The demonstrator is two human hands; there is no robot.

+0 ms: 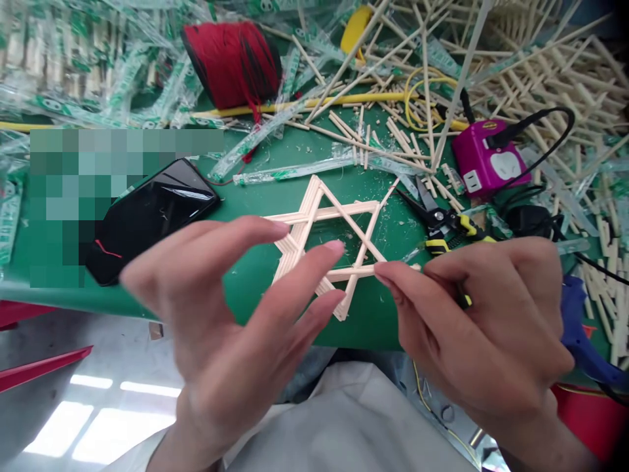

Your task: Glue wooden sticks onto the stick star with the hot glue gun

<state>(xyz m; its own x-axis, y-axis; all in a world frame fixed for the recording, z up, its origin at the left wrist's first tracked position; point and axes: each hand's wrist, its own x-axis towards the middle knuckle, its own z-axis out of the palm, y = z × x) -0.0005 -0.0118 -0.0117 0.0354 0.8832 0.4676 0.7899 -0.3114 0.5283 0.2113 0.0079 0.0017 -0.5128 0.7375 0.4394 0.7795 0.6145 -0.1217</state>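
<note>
A six-pointed star frame [366,239] of stacked pale wooden sticks stands on the green tabletop. My left hand [246,321] is at its left side, fingers spread and curved, the index tip close to the upper-left point. Whether those fingertips touch the wood I cannot tell. With thumb and index finger pressed together, my right hand [472,321] pinches the star's lower-right point, where a stick end shows past the fingers. Yellow-and-black pruning shears [437,219] lie just beyond that hand, blades parted.
Left of the star lies a black phone [164,200]. A red thread spool [230,65], loose sticks [413,144] and plastic wrappers [289,172] cover the back. To the right are a purple power adapter [486,160] with a black cable and a blue tool [584,341].
</note>
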